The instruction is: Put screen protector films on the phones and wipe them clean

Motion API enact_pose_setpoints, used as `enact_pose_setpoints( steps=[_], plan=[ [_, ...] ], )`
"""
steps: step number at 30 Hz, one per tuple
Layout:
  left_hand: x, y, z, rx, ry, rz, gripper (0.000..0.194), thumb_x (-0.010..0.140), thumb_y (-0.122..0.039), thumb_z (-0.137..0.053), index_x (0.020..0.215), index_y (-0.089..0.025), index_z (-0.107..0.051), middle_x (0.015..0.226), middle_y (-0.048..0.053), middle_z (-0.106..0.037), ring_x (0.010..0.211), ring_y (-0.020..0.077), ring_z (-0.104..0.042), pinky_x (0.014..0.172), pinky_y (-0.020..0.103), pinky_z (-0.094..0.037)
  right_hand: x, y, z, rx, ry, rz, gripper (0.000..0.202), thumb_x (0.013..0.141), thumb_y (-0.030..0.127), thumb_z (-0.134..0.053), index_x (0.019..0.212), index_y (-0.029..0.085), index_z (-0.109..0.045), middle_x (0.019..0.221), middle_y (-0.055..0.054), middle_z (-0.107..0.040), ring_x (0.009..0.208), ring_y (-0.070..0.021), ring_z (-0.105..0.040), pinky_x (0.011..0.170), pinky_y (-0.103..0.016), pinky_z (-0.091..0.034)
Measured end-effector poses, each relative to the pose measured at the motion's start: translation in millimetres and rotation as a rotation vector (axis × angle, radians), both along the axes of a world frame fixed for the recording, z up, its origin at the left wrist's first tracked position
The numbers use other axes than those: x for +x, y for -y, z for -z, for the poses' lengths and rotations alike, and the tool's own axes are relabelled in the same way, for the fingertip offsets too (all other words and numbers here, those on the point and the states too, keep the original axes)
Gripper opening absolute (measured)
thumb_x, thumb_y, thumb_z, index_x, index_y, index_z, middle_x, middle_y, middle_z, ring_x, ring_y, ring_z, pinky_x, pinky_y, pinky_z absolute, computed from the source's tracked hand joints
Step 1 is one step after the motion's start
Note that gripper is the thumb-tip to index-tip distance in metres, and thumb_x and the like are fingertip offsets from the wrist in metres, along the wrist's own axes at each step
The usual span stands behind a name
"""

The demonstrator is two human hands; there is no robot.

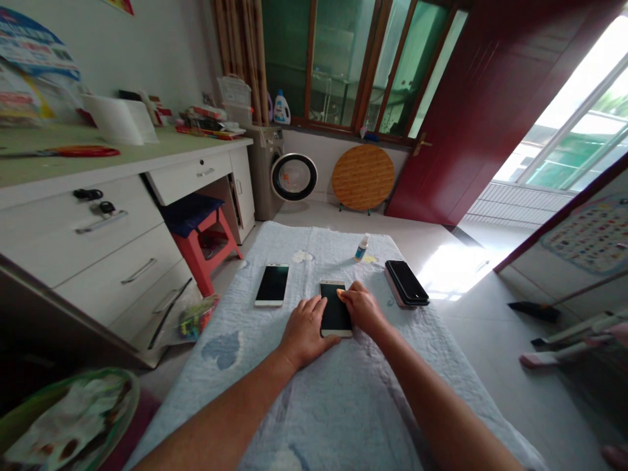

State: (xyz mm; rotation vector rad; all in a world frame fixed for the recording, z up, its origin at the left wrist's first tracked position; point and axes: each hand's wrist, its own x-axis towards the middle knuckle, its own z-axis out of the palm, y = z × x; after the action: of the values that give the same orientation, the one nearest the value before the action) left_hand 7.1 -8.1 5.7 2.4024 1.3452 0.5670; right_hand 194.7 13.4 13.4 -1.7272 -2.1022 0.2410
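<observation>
At the lower left of the frame we have a green-rimmed bin with crumpled white paper in it, beside the light-blue quilted cloth that fills the lower middle. At the centre of the frame, a gold-and-black smartphone lies face up on this cloth between our hands. Our left hand rests half open against it, fingertips at its left edge and thumb by its lower edge. Our right hand is closed in a pinch on a small orange pad, held over the screen's upper right part. A white-framed smartphone lies to the left in the frame, and a black smartphone to the right, a pinkish edge showing beneath it. Farther up the cloth, we see a small spray bottle standing upright. Beyond, at upper centre, are a washing machine with its round door swung open and a round wooden tabletop.
</observation>
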Motion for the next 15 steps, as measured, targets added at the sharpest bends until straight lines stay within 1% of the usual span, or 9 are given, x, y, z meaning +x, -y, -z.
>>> enact_pose_setpoints(
  steps=[2,6,9,12,15],
  plan=[
    [0,0,1.3,0.008,-0.009,-0.001,0.085,0.069,-0.059,-0.070,0.136,-0.012,-0.047,0.141,0.018,-0.049,0.127,0.0339,-0.045,0.108,0.045,-0.034,0,18,-2.8,0.004,-0.027,-0.046,0.032,0.097,0.027,-0.045,0.088,0.018,-0.074,0.085,-0.004,-0.057,0.078,-0.0126,-0.055,0.071,-0.022,-0.039],
    [1,0,2.2,0.014,-0.018,-0.014,0.083,0.069,-0.057,-0.071,0.135,-0.011,-0.048,0.142,0.017,-0.048,0.127,0.0334,-0.045,0.108,0.044,-0.035,-3,54,-8.2,-0.019,-0.068,-0.088,0.034,0.098,0.030,-0.044,0.086,0.019,-0.074,0.083,-0.004,-0.057,0.074,-0.0129,-0.054,0.067,-0.023,-0.040],
    [1,0,1.5,0.014,-0.021,-0.017,0.082,0.069,-0.056,-0.071,0.134,-0.011,-0.049,0.141,0.017,-0.049,0.126,0.0331,-0.046,0.107,0.043,-0.036,-3,72,-10.7,-0.019,-0.094,-0.126,0.036,0.098,0.031,-0.042,0.088,0.020,-0.074,0.084,-0.005,-0.057,0.076,-0.0139,-0.055,0.068,-0.023,-0.040],
    [1,0,1.5,0.012,-0.017,-0.012,0.081,0.069,-0.058,-0.070,0.133,-0.012,-0.050,0.141,0.017,-0.050,0.126,0.0334,-0.046,0.107,0.043,-0.035,-1,72,-11.2,-0.021,-0.088,-0.142,0.035,0.098,0.032,-0.042,0.088,0.021,-0.074,0.084,-0.005,-0.058,0.077,-0.0140,-0.055,0.069,-0.023,-0.040],
    [1,-1,2.1,0.004,-0.015,-0.011,0.079,0.070,-0.058,-0.069,0.134,-0.015,-0.050,0.142,0.016,-0.049,0.127,0.0335,-0.046,0.107,0.045,-0.035,1,54,-9.3,-0.013,-0.050,-0.109,0.034,0.098,0.030,-0.044,0.087,0.021,-0.074,0.084,-0.004,-0.059,0.076,-0.0136,-0.055,0.069,-0.023,-0.041]
  ],
)
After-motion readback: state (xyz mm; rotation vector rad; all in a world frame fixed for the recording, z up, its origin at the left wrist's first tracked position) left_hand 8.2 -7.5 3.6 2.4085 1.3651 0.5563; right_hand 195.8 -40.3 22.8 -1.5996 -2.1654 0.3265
